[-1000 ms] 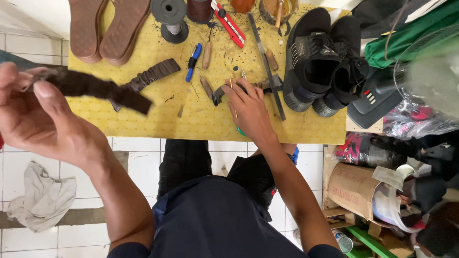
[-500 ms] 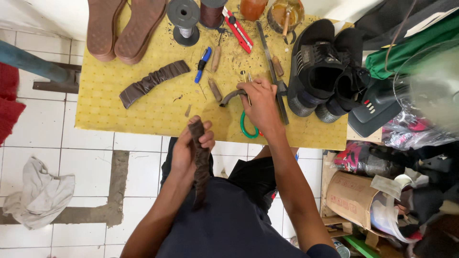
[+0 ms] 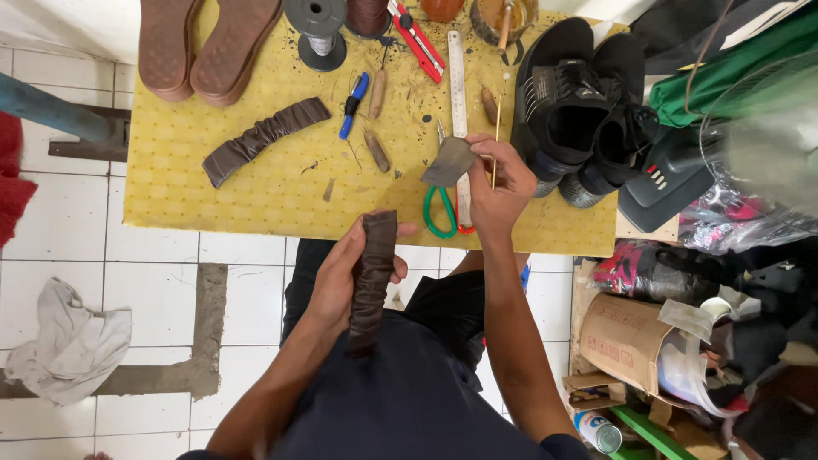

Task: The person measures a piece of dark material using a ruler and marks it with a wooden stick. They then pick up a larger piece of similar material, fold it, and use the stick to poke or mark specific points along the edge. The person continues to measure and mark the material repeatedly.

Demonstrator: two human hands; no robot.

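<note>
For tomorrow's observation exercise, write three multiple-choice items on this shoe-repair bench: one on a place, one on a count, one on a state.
1. Where does the second ruched dark brown leather strap lie?
A. on the yellow mat
B. on the white tiled floor
C. inside a black shoe

2. How many brown shoe soles lie at the mat's far left corner?
A. one
B. two
C. four

3. What is the left hand doing?
A. resting flat and empty
B. gripping a ruched dark brown leather strap
C. holding scissors

Answers:
1 A, the strap lies on the mat beside a blue-handled tool.
2 B, a pair lies side by side.
3 B, its fingers wrap the strap, while the right hand pinches a grey leather scrap and a thin stick.
</note>
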